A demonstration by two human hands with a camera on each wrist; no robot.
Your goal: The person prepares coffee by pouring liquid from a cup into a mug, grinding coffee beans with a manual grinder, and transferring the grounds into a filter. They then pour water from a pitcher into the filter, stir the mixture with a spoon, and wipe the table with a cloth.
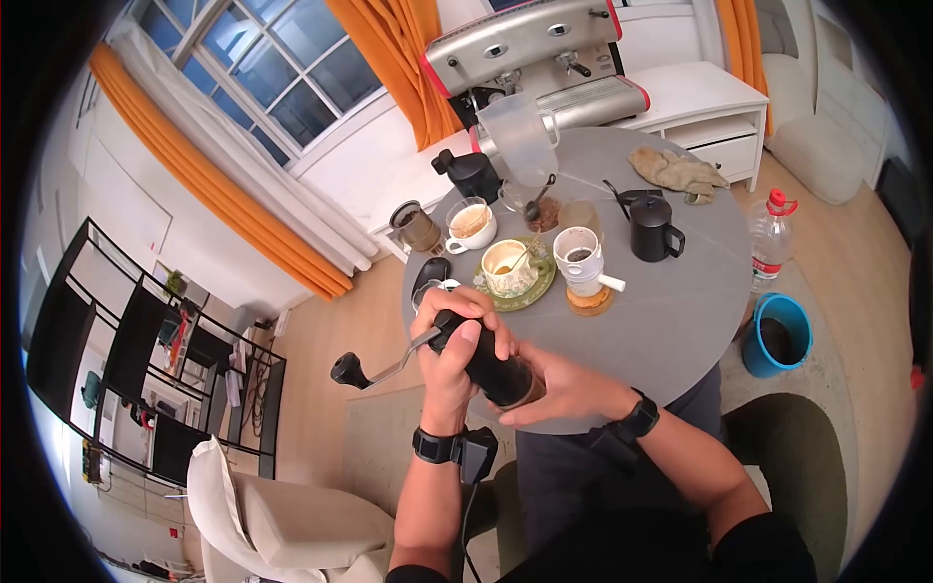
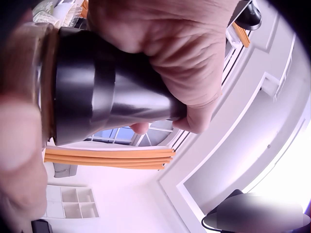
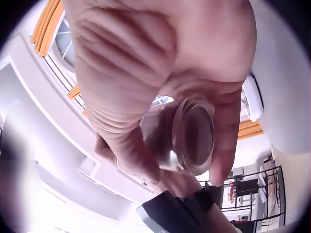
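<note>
A black hand grinder (image 1: 494,371) is held tilted above the near edge of the round grey table, its crank with a black knob (image 1: 350,370) pointing left. The left hand (image 1: 455,355) grips its upper body, thumb and fingers wrapped round the black part. Around the glass lower jar, the right hand (image 1: 569,384) curls its thumb and fingers. In the left wrist view the black body (image 2: 107,90) tapers under the left hand (image 2: 170,48). The right wrist view has the jar's round glass base (image 3: 194,136) between thumb and fingers of the right hand (image 3: 131,73).
On the table (image 1: 671,340) stand a patterned cup (image 1: 507,269) on a green saucer, a white cup (image 1: 470,231), a white dripper (image 1: 580,257), a black kettle (image 1: 653,228) and a cloth (image 1: 675,170). An espresso machine (image 1: 525,58) is behind; a blue bucket (image 1: 777,335) stands right.
</note>
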